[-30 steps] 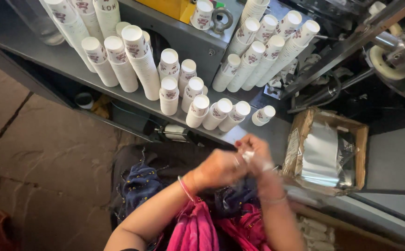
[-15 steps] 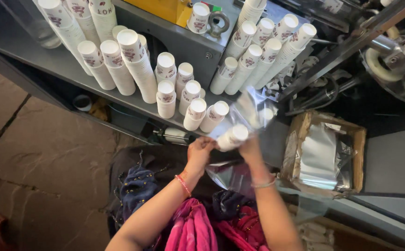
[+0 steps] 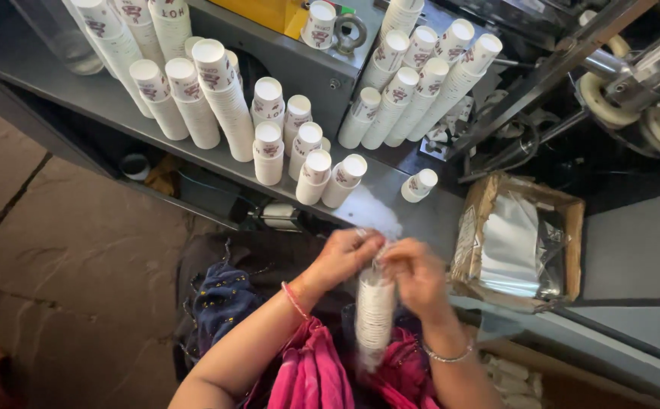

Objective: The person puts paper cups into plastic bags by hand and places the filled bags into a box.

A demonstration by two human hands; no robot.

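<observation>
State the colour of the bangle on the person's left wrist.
The bangle is red or pinkish, seen in the head view.

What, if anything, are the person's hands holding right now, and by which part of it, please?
Both the left hand and right hand grip the top end of a stack of white paper cups, which hangs down between them; motion blur hides the finger placement.

Your arms are bare to the hands. A thin red bangle circles your left wrist, a slim silver bracelet your right. Bright pink cloth covers your lap, dark patterned fabric beside it.
</observation>
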